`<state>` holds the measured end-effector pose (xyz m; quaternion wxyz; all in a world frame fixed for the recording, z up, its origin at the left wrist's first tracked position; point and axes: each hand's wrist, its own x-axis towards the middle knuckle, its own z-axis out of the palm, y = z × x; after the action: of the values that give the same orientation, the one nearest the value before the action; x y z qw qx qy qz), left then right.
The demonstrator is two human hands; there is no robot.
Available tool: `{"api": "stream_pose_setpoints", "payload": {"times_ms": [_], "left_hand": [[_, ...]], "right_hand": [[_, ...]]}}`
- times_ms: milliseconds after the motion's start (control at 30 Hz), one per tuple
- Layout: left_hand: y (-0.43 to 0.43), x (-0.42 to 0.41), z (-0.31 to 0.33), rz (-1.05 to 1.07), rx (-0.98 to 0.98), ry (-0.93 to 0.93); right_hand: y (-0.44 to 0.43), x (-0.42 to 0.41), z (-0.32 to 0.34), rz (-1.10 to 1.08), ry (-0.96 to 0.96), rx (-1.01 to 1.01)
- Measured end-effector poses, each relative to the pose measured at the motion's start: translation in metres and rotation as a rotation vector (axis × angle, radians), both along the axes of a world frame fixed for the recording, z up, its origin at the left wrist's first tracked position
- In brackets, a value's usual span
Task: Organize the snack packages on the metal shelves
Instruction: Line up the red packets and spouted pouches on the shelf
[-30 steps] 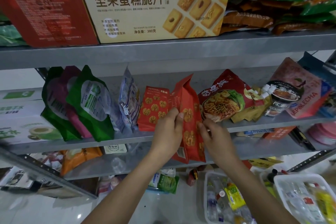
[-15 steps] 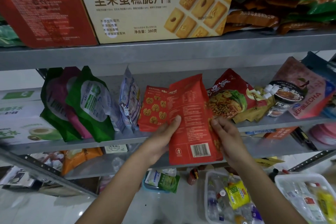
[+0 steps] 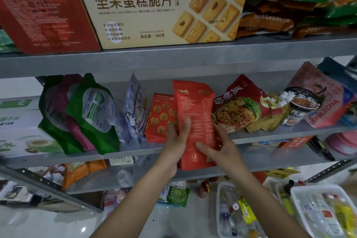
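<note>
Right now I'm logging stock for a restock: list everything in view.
biscuit box: 1, cream, top shelf
red box: 1, red, top shelf
green pouches: 2, green, middle shelf left
silver pouch: 1, silver-blue, middle shelf
walnut-print package: 1, red, middle shelf
red package: 1, red, held upright
noodle package: 1, red, middle shelf
pink pouch: 1, pink, middle shelf right
left hand: grips red package
right hand: grips red package

The tall red bag [image 3: 194,114] is held upright, back side facing out, in front of the middle metal shelf [image 3: 135,149]. A small red cookie bag [image 3: 159,116] stands at its 9 o'clock.
</note>
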<state>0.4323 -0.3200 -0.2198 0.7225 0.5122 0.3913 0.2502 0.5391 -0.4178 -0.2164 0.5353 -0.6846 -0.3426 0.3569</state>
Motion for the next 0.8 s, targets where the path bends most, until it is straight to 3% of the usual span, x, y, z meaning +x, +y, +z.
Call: {"api": "stream_pose_setpoints", "payload": {"times_ms": [67, 200, 300, 367, 500, 567, 667, 733, 800], "left_hand": [[0.011, -0.004, -0.001, -0.045, -0.16, -0.083], [0.025, -0.007, -0.006, -0.116, -0.261, -0.172], [0.028, -0.005, -0.008, -0.111, -0.44, -0.332], [0.033, -0.004, -0.012, 0.036, -0.452, -0.342], [0.037, 0.004, -0.013, 0.278, -0.206, -0.209], [0.037, 0.01, -0.012, 0.297, -0.126, -0.153], [0.042, 0.019, -0.013, 0.225, 0.012, -0.018], [0.056, 0.021, -0.019, 0.178, 0.232, 0.192], [0.071, 0.014, -0.034, 0.17, 0.587, 0.452]], "right_hand": [[0.0, 0.011, 0.001, -0.007, 0.262, 0.031], [-0.004, 0.021, -0.004, 0.242, 0.652, 0.062], [0.002, 0.014, -0.009, 0.232, 0.633, -0.022], [0.006, 0.013, -0.01, 0.17, 0.521, -0.075], [0.007, 0.013, -0.004, 0.167, 0.546, -0.105], [0.011, 0.008, -0.003, 0.198, 0.35, -0.158], [0.024, 0.006, -0.011, 0.05, 0.114, -0.167], [0.035, 0.013, -0.014, -0.013, 0.11, -0.101], [0.046, 0.024, -0.017, -0.059, 0.128, -0.07]]}}
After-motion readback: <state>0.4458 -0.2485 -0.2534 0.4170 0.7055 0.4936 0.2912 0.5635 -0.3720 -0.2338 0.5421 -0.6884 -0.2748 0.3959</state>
